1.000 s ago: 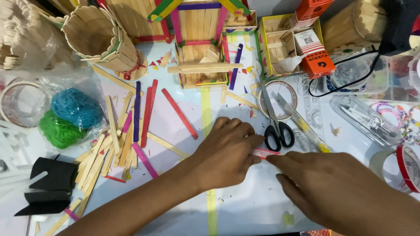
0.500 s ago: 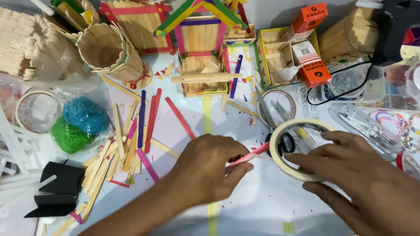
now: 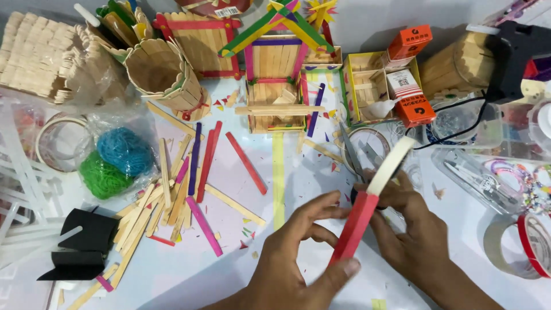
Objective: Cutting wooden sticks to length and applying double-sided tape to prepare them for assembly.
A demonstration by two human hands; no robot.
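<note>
lifted now, left hand (image 3: 298, 258) pinches red stick (image 3: 354, 227); right hand (image 3: 410, 229) grips tape roll (image 3: 391, 165).

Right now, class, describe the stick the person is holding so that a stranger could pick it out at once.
Start at the stick-built house at the table's far edge and follow the yellow tape line down toward the two hands. Between the left hand and right hand is a red craft stick, raised against a cream tape roll. Every other stick lies flat on the table.

Bright, even light; soft shadows; sharp focus.
</note>
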